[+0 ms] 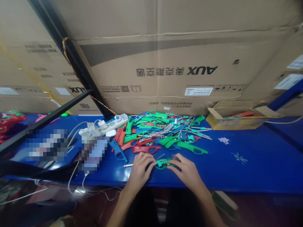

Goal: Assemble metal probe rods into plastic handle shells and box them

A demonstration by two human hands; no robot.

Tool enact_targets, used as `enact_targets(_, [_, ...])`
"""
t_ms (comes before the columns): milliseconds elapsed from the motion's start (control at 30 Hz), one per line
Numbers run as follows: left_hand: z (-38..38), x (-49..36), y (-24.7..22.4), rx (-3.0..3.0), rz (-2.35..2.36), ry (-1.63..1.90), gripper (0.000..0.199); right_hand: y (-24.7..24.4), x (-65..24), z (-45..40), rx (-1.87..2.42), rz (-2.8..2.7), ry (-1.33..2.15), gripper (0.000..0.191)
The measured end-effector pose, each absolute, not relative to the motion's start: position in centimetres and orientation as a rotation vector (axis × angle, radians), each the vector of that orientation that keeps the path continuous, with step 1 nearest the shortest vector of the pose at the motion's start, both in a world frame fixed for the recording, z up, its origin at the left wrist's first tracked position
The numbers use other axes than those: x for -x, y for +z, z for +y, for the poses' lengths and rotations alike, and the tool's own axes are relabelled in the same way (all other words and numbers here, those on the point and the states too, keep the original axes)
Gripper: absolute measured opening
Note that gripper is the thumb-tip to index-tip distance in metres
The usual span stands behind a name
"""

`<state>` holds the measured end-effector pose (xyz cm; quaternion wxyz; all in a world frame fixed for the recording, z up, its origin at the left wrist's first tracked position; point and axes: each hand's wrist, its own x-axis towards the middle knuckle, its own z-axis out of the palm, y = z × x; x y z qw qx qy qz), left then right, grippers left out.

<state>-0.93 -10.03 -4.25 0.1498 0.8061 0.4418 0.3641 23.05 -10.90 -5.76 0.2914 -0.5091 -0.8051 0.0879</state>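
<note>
My left hand (142, 168) and my right hand (183, 171) pinch a green long-necked lighter (163, 164) between them, close to the table's front edge. Inside its handle shell sits a teal piece with thin white wires. A metal tube (127, 165) sticks out on the left side of my left hand. Dark, partly see-through material (175, 157) shows at my right fingertips. Just beyond my hands lies a heap of lighter parts: a red handle shell (146, 149), a blue one (118, 151), a green one (192, 147), and several metal tubes and wires.
A white power strip (104, 127) with plugs and cables stands left of the heap. An open cardboard box (236, 121) holding red and teal parts is at the back right. Large cartons (151, 53) wall off the back of the blue table (260, 167). A black frame bar (47, 116) crosses the left.
</note>
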Motion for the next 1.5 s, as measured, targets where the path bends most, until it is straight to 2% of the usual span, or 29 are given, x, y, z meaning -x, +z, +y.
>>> enact_targets(233, [-9.9, 0.7, -4.2, -2.358, 1.322, 0.979, 0.014, -5.9, -23.0, -10.8, 1.342, -2.144, 0.283, 0.024])
enact_targets(833, [-9.3, 0.2, -4.6, -2.330, 1.335, 0.845, 0.011, -5.9, -22.9, -10.7, 1.330, -2.179, 0.257, 0.021])
enact_targets(1500, [-9.0, -0.2, -4.4, -2.424, 1.368, 0.905, 0.017, -5.8, -22.9, -10.6, 1.326, -2.202, 0.268, 0.023])
